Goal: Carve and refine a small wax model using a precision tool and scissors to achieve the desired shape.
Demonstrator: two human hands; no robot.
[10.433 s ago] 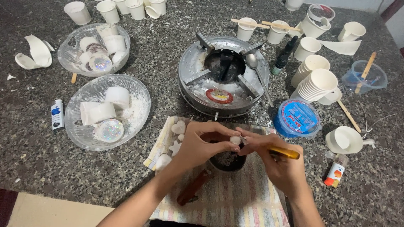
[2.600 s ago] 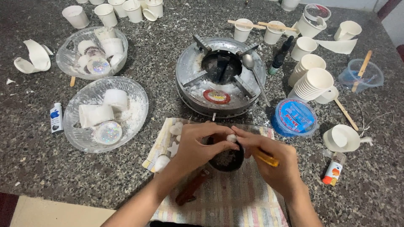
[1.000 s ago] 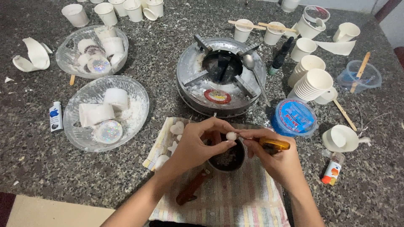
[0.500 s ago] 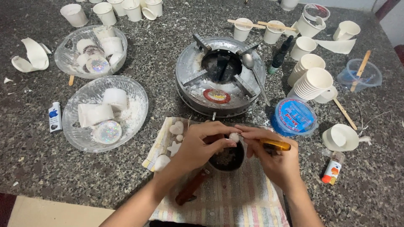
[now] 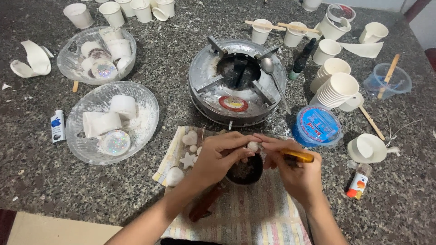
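A small white lump [image 5: 252, 146] sits pinched in the fingers of the left hand [image 5: 222, 156], directly above a small dark bowl [image 5: 245, 171]. Half a second ago it was held slightly lower and further left; the work over the bowl is ongoing. The right hand [image 5: 295, 170] grips a yellow-handled tool [image 5: 297, 156], its fingers pressed together on the handle, at three o'clock of the lump. A striped cloth [image 5: 254, 213] lies beneath. The metal stove [image 5: 238, 81] stands at twelve o'clock on the speckled granite desk [image 5: 36, 181].
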